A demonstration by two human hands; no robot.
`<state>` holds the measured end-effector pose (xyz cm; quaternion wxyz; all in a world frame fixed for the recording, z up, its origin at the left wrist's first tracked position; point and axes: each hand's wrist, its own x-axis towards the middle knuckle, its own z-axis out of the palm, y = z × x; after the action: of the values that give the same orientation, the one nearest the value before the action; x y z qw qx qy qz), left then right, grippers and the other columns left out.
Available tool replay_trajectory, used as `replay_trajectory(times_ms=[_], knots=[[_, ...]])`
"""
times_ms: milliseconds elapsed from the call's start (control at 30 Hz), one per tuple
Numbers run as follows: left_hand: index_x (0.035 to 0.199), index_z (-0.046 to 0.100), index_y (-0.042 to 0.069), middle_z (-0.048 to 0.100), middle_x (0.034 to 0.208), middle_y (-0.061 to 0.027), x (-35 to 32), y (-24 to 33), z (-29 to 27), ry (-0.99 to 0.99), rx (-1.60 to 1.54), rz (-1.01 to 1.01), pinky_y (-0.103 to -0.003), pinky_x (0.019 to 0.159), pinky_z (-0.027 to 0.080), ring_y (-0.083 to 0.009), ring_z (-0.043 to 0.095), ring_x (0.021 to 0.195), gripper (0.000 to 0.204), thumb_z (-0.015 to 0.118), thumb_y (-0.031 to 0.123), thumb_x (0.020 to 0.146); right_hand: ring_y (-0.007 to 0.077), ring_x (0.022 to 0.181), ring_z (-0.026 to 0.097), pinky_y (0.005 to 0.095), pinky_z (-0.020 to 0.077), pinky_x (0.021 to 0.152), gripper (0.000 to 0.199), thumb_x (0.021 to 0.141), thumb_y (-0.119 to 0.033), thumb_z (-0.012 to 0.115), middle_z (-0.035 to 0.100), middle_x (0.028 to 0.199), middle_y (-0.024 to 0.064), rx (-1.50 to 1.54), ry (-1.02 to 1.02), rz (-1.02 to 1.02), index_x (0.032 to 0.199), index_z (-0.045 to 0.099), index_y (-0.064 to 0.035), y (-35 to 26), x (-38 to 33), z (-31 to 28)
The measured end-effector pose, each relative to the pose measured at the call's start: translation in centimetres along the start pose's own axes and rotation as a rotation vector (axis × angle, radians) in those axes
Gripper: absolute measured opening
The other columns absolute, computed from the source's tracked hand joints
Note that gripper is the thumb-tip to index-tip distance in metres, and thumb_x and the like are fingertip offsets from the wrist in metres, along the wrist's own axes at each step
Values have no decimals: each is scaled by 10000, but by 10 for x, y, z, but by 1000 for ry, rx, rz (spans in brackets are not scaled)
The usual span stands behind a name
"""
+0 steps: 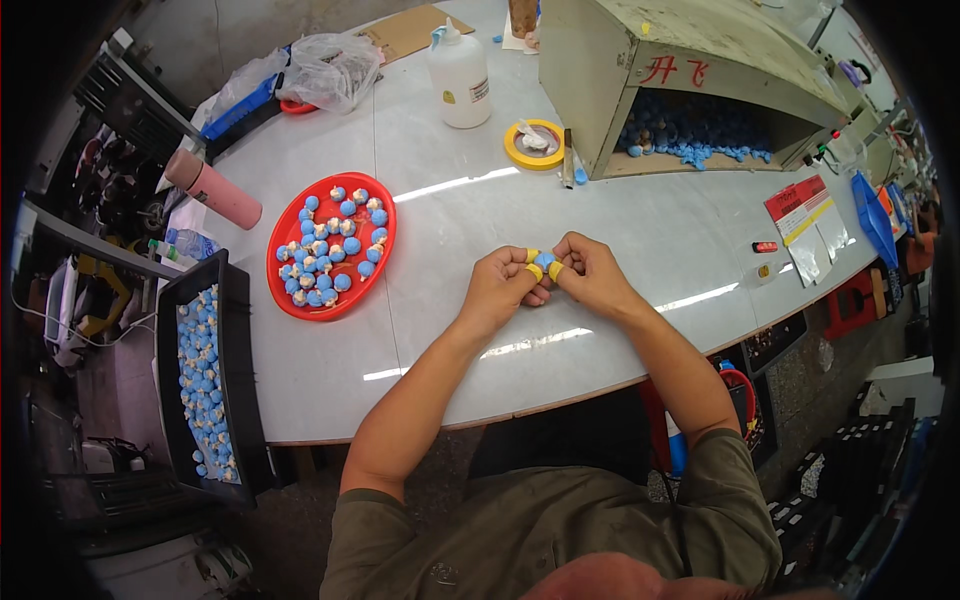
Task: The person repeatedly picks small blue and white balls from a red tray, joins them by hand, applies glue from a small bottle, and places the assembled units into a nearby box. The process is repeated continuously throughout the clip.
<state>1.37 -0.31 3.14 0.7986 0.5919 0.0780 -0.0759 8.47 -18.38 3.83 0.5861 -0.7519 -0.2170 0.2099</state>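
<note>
Between the fingertips of both hands sits a small blue piece (545, 259), partly covered by the fingers, above the middle of the grey table (450, 350). My left hand (503, 287) pinches it from the left, and my right hand (592, 277) pinches it from the right. Yellow wraps show on fingertips of both hands. To the left lies a red round tray (350, 308) holding several small blue-and-cream balls (320, 248). A black bin (240, 400) at the table's left end holds many more of these balls.
A beige box (600, 100) with blue pieces inside stands at the back right. Near it are a yellow tape roll (512, 150) and a white bottle (458, 80). A pink flask (225, 195) stands far left; a red-and-white packet (800, 225) lies right.
</note>
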Motion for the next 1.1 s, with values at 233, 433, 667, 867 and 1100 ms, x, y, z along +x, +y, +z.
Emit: replay_trajectory(times_ms=[233, 433, 667, 867, 1100], knots=[[1187, 565, -58, 698, 941, -120, -1, 0, 2, 12, 9, 26, -258, 694, 573, -152, 688, 770, 256, 571, 44, 953, 30, 643, 527, 209, 434, 569, 135, 872, -75, 654, 613, 732, 9, 9, 6, -53, 949, 605, 25, 0, 0, 0], [1209, 550, -64, 687, 987, -131, -1, -1, 4, 25, 7, 73, -266, 711, 581, -162, 694, 795, 276, 563, 20, 946, 27, 653, 514, 204, 428, 579, 149, 887, -62, 655, 598, 755, -7, 65, 6, -104, 990, 612, 36, 5, 1, 1], [1223, 542, -59, 675, 1017, -132, 0, -5, 2, 9, 6, 114, -280, 746, 591, -167, 697, 836, 283, 550, 1, 947, 27, 657, 501, 205, 424, 585, 162, 874, -36, 636, 574, 750, -13, 53, 13, -123, 1013, 613, 45, 9, 2, 1], [1250, 528, -42, 654, 1088, -130, -2, -5, 5, 11, -6, 169, -282, 790, 589, -161, 690, 922, 300, 570, 7, 957, 34, 678, 517, 207, 437, 598, 217, 858, 7, 596, 579, 784, 10, 58, 10, -176, 1069, 582, 55, 10, 2, 1], [1249, 521, -33, 649, 1133, -134, -1, -6, 5, 10, 23, 244, -293, 831, 587, -160, 686, 958, 286, 590, 36, 981, 35, 675, 528, 207, 438, 593, 257, 865, 35, 582, 583, 801, 17, 55, 1, -232, 1121, 556, 37, 10, 2, 0]])
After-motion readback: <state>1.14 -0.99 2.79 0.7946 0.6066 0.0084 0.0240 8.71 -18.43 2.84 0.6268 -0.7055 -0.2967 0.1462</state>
